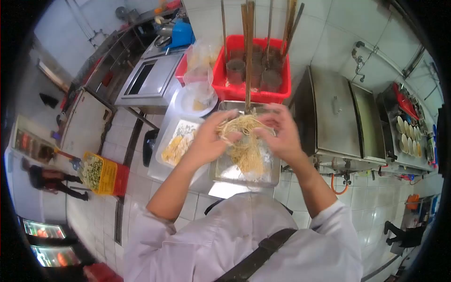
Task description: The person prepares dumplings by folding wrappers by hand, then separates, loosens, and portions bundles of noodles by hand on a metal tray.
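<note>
Over a metal tray [221, 173], my left hand [211, 134] and my right hand [283, 134] curl around a tangle of thin yellow noodles [244, 123] from either side. Strands hang between my fingers, and more loose noodles [248, 162] lie in the tray below. Both hands are slightly smeared by motion. A wooden handle [248, 89] runs down to the noodles just beyond my fingers; its lower end is hidden.
Behind the tray, a red bin [218, 77] holds several long-handled cylindrical strainers. To the left are a white tray [165, 155] with yellow food, a plastic bag [199, 77] and a steel unit [150, 77]. A large steel cooker [333, 113] stands right. Two people are farther off.
</note>
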`<state>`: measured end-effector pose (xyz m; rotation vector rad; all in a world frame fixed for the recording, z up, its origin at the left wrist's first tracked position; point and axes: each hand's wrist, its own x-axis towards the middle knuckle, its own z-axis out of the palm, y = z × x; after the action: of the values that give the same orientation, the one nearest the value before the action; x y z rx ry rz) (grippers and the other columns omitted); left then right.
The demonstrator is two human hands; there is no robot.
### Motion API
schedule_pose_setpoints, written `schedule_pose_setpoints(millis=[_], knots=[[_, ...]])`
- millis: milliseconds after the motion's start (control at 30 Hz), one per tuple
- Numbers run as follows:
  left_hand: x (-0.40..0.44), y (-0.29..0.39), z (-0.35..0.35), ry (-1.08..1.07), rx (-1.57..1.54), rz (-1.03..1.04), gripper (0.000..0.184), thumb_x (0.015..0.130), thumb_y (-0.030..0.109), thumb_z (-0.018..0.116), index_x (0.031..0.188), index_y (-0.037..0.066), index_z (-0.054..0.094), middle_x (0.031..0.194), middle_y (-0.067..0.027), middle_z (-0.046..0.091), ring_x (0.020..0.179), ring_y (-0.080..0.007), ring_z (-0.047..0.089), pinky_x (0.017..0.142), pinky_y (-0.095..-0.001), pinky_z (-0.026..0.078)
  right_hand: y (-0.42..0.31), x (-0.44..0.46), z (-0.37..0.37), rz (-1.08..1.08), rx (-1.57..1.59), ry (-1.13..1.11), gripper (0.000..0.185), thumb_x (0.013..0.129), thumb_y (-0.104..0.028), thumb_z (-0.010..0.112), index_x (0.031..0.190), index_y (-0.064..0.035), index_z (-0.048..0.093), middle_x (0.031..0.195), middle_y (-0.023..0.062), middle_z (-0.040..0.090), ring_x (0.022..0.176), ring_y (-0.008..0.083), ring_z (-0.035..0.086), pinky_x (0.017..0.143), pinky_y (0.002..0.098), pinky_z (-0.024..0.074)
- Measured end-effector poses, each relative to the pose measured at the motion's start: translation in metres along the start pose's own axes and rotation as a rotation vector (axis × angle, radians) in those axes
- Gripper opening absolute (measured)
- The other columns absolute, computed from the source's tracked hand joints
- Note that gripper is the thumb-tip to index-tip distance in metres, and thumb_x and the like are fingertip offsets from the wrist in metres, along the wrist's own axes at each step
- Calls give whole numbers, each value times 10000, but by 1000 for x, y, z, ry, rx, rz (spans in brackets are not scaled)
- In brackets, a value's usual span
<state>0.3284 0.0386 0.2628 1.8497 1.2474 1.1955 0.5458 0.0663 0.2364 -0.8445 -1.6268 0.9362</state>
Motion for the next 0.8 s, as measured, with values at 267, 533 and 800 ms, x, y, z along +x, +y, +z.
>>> schedule_pose_setpoints(millis=[267,533,800], knots=[[-11,-17,-24,37,-274,-247,109,938,59,671,1029,-1,664,906,-21,669,773,-86,624,692,-244,522,45,-9,-23,98,-1,48,288,865,-26,703,1102,-23,541,929,54,564,806,125,561,773,282,501],[-2,32,-23,-69,-389,-190,107,935,50,672,1024,-8,662,897,-28,663,784,-87,611,695,-244,515,148,-68,56,174,-298,-555,323,861,-208,681,1115,-12,652,1003,252,675,930,428,645,823,471,513],[20,48,-60,-384,279,118,403,750,-23,588,1150,27,603,1089,-131,610,1087,-264,590,956,-394,476,106,-53,-4,297,-296,-462,161,892,-65,568,985,26,662,857,226,675,820,325,681,784,384,526]])
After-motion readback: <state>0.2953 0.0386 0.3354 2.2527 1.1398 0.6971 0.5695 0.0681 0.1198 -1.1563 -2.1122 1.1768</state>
